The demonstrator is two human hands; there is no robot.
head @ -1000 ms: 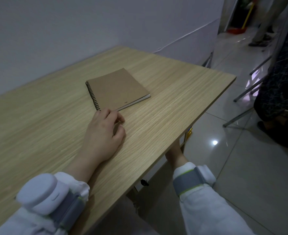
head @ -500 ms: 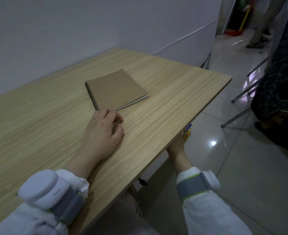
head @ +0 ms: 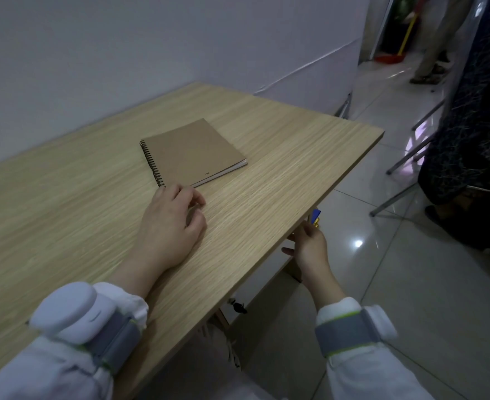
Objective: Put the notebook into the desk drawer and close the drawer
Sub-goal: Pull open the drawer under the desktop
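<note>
The notebook (head: 193, 151) lies flat on the counter (head: 281, 157). My left hand (head: 170, 226) rests loosely curled, empty, just beside its spiral corner. My right hand (head: 310, 246) grips the drawer (head: 269, 272) under the counter edge. The notebook looks light and flexible; I'd pinch its open edge.

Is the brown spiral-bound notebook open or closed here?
Closed. The brown spiral-bound notebook lies flat on the light wooden desk, kraft cover up, pages stacked beneath it.
</note>
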